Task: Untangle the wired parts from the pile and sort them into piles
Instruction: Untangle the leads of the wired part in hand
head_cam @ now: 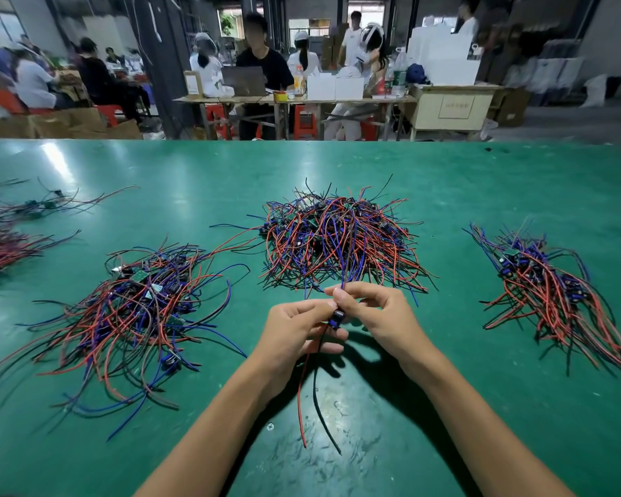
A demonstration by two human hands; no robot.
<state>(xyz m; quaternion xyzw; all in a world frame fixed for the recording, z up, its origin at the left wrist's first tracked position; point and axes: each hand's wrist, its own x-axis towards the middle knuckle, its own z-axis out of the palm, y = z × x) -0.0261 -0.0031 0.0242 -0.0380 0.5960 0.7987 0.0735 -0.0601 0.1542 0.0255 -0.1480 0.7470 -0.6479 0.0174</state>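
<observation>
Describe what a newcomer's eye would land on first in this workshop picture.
Probably the big tangled pile of red, blue and black wires at the centre of the green table. Just before it, the left hand and right hand pinch one wired part.

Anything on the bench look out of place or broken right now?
One small screw lies loose on the mat, near the left forearm, apart from every pile. Otherwise nothing odd: both hands, left hand and right hand, hold one part.
</observation>
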